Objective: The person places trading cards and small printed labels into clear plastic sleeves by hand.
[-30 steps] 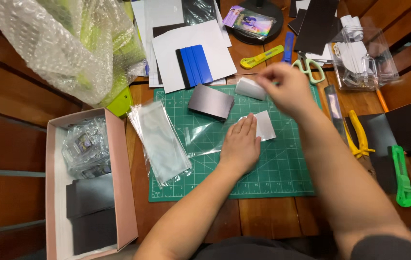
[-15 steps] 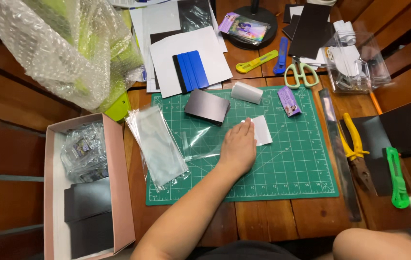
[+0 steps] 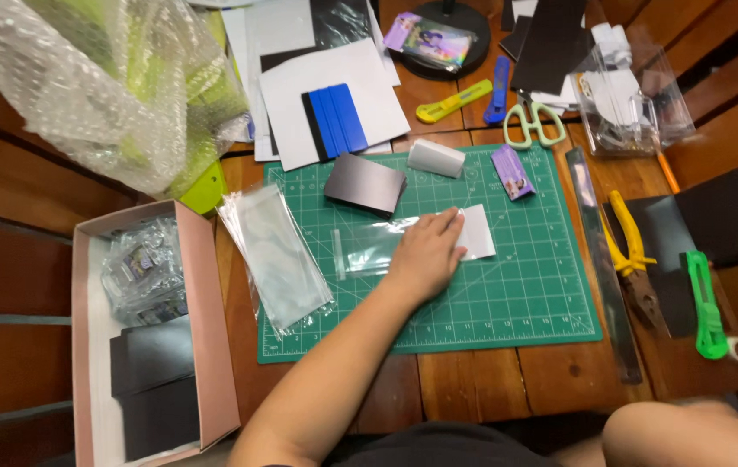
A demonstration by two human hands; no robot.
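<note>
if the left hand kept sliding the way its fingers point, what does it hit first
The left hand lies flat on a clear sleeve, fingers pointing up and right. Their tips already touch the white card. Beyond it lies bare green mat, then probably the small purple packet.

**A home craft bench**

A wooden-slat worktop (image 3: 490,389) carries a green cutting mat (image 3: 525,294) with hobby tools around it: scissors (image 3: 535,121), yellow pliers (image 3: 630,251), a steel ruler (image 3: 598,259) and a blue squeegee (image 3: 334,121). Bubble wrap (image 3: 83,86) lies far left, a pink box (image 3: 205,320) of what seem small packets near left.
</note>
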